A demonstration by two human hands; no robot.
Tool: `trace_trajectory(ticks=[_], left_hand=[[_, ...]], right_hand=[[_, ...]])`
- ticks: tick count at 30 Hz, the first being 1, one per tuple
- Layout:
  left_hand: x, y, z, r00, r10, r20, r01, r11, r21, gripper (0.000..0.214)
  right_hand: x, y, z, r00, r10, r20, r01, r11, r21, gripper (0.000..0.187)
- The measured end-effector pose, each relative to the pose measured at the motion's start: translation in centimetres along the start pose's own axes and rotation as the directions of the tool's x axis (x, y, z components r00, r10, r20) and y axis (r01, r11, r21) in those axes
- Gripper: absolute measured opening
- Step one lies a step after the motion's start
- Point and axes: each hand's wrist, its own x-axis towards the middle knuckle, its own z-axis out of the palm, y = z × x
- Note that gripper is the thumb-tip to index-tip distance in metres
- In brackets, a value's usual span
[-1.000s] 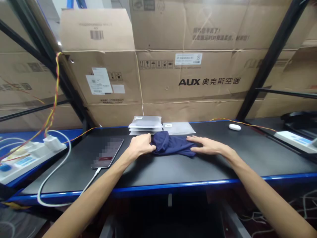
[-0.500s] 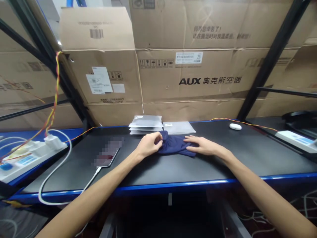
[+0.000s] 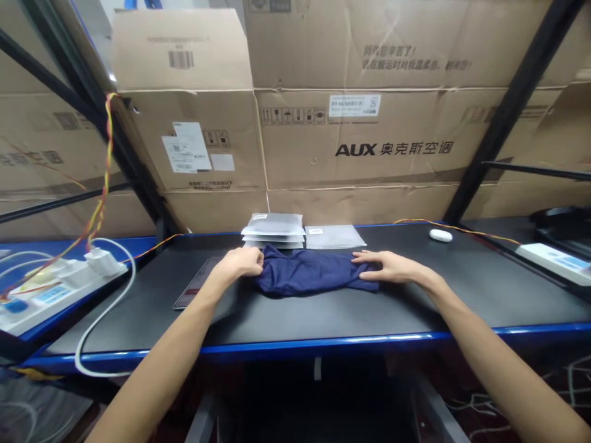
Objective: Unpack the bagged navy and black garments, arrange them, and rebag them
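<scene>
A navy blue cloth [image 3: 305, 272], soft and wrinkled, lies stretched sideways across the black tabletop. I cannot make out what kind of item it is. At its left end, my left hand [image 3: 242, 263] is closed on the edge with fingers curled in. My right hand [image 3: 392, 267] rests on the opposite end, its fingers stretched out and the thumb held apart. Just behind the cloth stand a stack of flat, frosted plastic bags [image 3: 272, 224] with small white labels and one more frosted bag [image 3: 335, 237] beside it.
Left of the cloth, a phone [image 3: 198, 286] lies partly behind my left forearm. A power strip [image 3: 60, 289] with plugs and a white cable is at far left, another strip [image 3: 554, 261] at right. A small white case [image 3: 441, 235] sits toward the back. Cardboard [image 3: 369, 172] walls the rear.
My left hand has moved left with the cloth's left end, spreading the cloth wider. My right hand has shifted slightly right. My left forearm now covers more of the phone.
</scene>
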Motion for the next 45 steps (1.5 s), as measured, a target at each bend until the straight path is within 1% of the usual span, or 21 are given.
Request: trace_trajectory(ticks=[4, 6, 8, 10, 14, 17, 19, 21, 23, 24, 26, 28, 31, 33, 34, 36, 37, 40, 41, 43, 45], left_hand=[[0.2, -0.1, -0.2, 0.998, -0.002, -0.066, 0.002, 1.000, 0.000, 0.020], [0.3, 0.1, -0.4, 0.979, 0.106, -0.172, -0.121, 0.989, -0.079, 0.023], [0.5, 0.4, -0.4, 0.926, 0.236, -0.295, -0.302, 0.932, -0.202, 0.027], [0.6, 0.6, -0.1, 0.896, 0.307, -0.321, -0.404, 0.864, -0.300, 0.033], [1.2, 0.7, 1.0, 0.910, 0.378, -0.169, -0.414, 0.846, -0.335, 0.036], [1.3, 0.4, 0.8, 0.910, 0.369, -0.189, -0.414, 0.827, -0.380, 0.026], [0.8, 0.1, 0.0, 0.903, 0.377, -0.206, -0.428, 0.750, -0.505, 0.026], [0.0, -0.4, -1.1, 0.881, 0.444, -0.161, -0.433, 0.624, -0.650, 0.027], [-0.8, -0.7, -1.9, 0.826, 0.561, -0.052, -0.411, 0.538, -0.736, 0.027], [-1.1, -0.7, -2.2, 0.788, 0.616, 0.016, -0.398, 0.529, -0.750, 0.026], [-1.4, -0.6, -2.3, 0.705, 0.694, 0.148, -0.383, 0.548, -0.744, 0.023], [-1.4, -0.2, -2.0, 0.644, 0.722, 0.252, -0.371, 0.584, -0.722, 0.022], [-1.1, 0.4, -1.3, 0.614, 0.699, 0.366, -0.343, 0.654, -0.674, 0.023], [-0.9, 0.7, -1.0, 0.623, 0.671, 0.402, -0.329, 0.691, -0.644, 0.022], [-0.9, 0.7, -0.9, 0.630, 0.663, 0.405, -0.324, 0.698, -0.638, 0.022], [-0.8, 0.8, -0.8, 0.662, 0.656, 0.362, -0.322, 0.686, -0.652, 0.027], [-0.8, 0.9, -0.7, 0.696, 0.649, 0.307, -0.328, 0.668, -0.668, 0.029], [-0.4, 1.3, -0.2, 0.828, 0.560, 0.005, -0.413, 0.616, -0.671, 0.031], [-0.2, 1.5, 0.0, 0.847, 0.520, -0.112, -0.464, 0.619, -0.634, 0.030], [0.2, 1.9, 0.7, 0.821, 0.494, -0.286, -0.567, 0.646, -0.511, 0.032], [0.7, 2.2, 1.4, 0.776, 0.526, -0.349, -0.630, 0.672, -0.388, 0.040]], right_hand=[[-0.1, -0.6, -0.1, 1.000, 0.004, -0.003, -0.004, 1.000, -0.004, 0.062], [-0.2, -0.9, -0.3, 1.000, 0.005, -0.007, -0.005, 1.000, 0.006, 0.058], [-0.3, -1.1, -0.4, 1.000, -0.002, -0.023, 0.003, 1.000, 0.017, 0.051], [-0.3, -1.2, -0.5, 0.999, -0.016, -0.040, 0.017, 1.000, 0.014, 0.045], [-0.1, -1.1, -0.4, 0.996, -0.037, -0.078, 0.038, 0.999, 0.018, 0.037], [-0.1, -1.7, -0.6, 0.987, -0.056, -0.150, 0.067, 0.995, 0.069, 0.034], [-0.4, -2.3, -0.9, 0.981, -0.066, -0.181, 0.088, 0.989, 0.119, 0.036], [-0.8, -2.8, -1.4, 0.985, -0.066, -0.158, 0.094, 0.979, 0.178, 0.038], [-1.3, -3.1, -1.8, 0.994, -0.071, -0.083, 0.089, 0.967, 0.238, 0.039], [-1.5, -3.2, -2.0, 0.996, -0.085, -0.039, 0.092, 0.960, 0.263, 0.037], [-1.9, -3.5, -2.2, 0.990, -0.129, 0.063, 0.104, 0.948, 0.299, 0.034], [-2.1, -3.8, -2.4, 0.966, -0.169, 0.198, 0.099, 0.942, 0.322, 0.033], [-2.3, -4.2, -2.4, 0.888, -0.190, 0.418, 0.046, 0.942, 0.332, 0.041], [-2.4, -4.4, -2.4, 0.860, -0.193, 0.473, 0.028, 0.942, 0.334, 0.046], [-2.4, -4.4, -2.4, 0.864, -0.186, 0.468, 0.021, 0.942, 0.335, 0.047], [-2.3, -4.3, -2.3, 0.904, -0.144, 0.403, -0.001, 0.941, 0.339, 0.046], [-2.2, -4.2, -2.2, 0.933, -0.110, 0.344, -0.015, 0.940, 0.340, 0.045], [-1.8, -3.7, -1.9, 0.996, -0.011, 0.084, -0.016, 0.949, 0.314, 0.042], [-1.6, -3.5, -1.8, 1.000, -0.001, -0.001, 0.001, 0.961, 0.276, 0.041], [-1.2, -3.0, -1.5, 0.993, -0.037, -0.113, 0.055, 0.985, 0.164, 0.040], [-0.8, -2.4, -1.2, 0.990, -0.083, -0.117, 0.090, 0.994, 0.060, 0.042]])
